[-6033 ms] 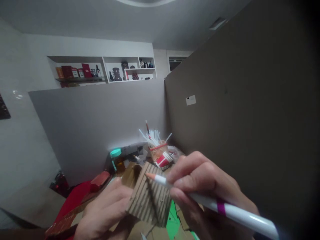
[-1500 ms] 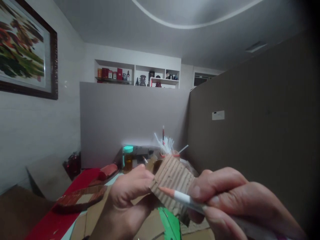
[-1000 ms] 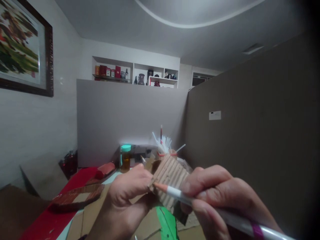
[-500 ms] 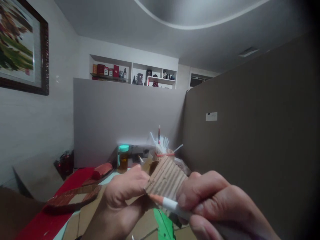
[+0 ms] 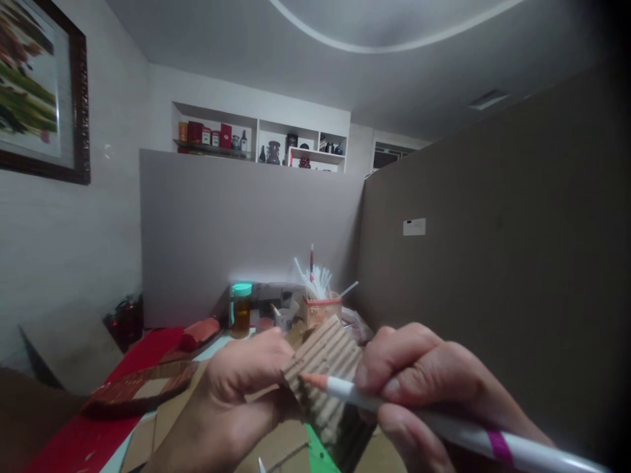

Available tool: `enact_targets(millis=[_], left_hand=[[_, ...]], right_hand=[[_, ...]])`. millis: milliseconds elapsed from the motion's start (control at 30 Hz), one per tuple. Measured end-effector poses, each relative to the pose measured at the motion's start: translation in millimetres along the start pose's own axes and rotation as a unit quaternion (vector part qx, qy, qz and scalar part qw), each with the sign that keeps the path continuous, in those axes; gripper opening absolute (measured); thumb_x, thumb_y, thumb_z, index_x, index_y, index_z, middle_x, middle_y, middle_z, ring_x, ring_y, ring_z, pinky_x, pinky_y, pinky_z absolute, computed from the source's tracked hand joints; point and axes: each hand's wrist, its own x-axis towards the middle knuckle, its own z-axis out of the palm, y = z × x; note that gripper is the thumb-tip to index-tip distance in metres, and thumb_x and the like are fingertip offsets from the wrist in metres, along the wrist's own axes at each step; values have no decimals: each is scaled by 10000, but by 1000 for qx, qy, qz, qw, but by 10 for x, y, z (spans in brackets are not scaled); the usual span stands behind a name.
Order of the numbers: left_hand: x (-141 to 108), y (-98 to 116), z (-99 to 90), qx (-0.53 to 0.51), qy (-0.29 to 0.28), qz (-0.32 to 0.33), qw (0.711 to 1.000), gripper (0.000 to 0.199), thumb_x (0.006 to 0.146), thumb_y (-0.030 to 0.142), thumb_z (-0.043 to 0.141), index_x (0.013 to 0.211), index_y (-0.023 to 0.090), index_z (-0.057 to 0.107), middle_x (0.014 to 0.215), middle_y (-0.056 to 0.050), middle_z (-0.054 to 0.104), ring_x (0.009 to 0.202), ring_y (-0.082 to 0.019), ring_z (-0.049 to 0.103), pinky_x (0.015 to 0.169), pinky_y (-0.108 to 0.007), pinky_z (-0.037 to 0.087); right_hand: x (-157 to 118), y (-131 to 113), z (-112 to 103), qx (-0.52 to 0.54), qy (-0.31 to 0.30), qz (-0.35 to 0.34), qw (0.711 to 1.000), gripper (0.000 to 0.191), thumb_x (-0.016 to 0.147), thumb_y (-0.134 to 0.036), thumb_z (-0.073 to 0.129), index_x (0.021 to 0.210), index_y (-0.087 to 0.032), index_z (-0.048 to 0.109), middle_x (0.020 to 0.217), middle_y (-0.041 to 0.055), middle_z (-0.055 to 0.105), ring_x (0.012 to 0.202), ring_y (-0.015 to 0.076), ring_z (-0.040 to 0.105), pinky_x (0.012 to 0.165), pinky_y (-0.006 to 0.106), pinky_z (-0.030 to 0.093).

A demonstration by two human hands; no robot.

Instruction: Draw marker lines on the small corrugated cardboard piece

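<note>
A piece of corrugated cardboard with exposed ridges is tilted up between my hands. My left hand is closed on its left edge, with most of the fingertips hidden behind it. In a pinch grip, my right hand holds a slim white pen-shaped tool with a tapered orange tip and a purple band. The tip lies over the ridges near the cardboard's left corner; whether it touches I cannot tell. Below the piece is a bright green sheet.
Flat cardboard covers the near table. At left lie a brown curved strip and a red sheet. Farther back stand a bottle with a teal lid and a container of white straws. Grey partitions rise behind and at right.
The orange tip has moved slightly up and right across the cardboard. My right hand has tilted so more of the white barrel shows. The cardboard has shifted slightly down and right.
</note>
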Motion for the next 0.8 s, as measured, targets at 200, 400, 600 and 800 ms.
enact_targets(millis=[200, 400, 600, 800], left_hand=[[37, 42, -91, -92, -107, -104, 985, 189, 952, 350, 788, 903, 196, 886, 839, -55, 658, 827, -210, 579, 832, -359, 509], [64, -15, -154, -177, -172, -104, 963, 182, 938, 335, 763, 977, 207, 885, 920, -62, 699, 912, -218, 580, 907, -333, 479], [24, -10, -153, -173, -169, -125, 962, 203, 934, 175, 651, 959, 176, 852, 974, -78, 704, 980, -238, 603, 941, -351, 467], [24, -49, -179, -142, -164, -121, 969, 273, 887, 442, 808, 834, 178, 855, 817, -51, 613, 846, -232, 532, 846, -353, 428]], right_hand=[[168, -11, -272, 0, -110, 75, 991, 153, 913, -106, 723, 877, -246, 675, 853, -14, 729, 752, 116, 687, 638, 189, 568], [153, 40, -319, 114, -122, 154, 974, 58, 949, -238, 746, 976, -256, 698, 861, -1, 704, 718, 114, 662, 628, 191, 572], [128, 84, -305, 136, -111, 176, 969, 91, 974, -286, 735, 914, -238, 687, 845, 0, 671, 635, 88, 568, 543, 184, 492], [108, 90, -236, 156, -134, 143, 968, 92, 955, -220, 762, 904, -233, 687, 857, -4, 709, 790, 106, 672, 696, 178, 571]])
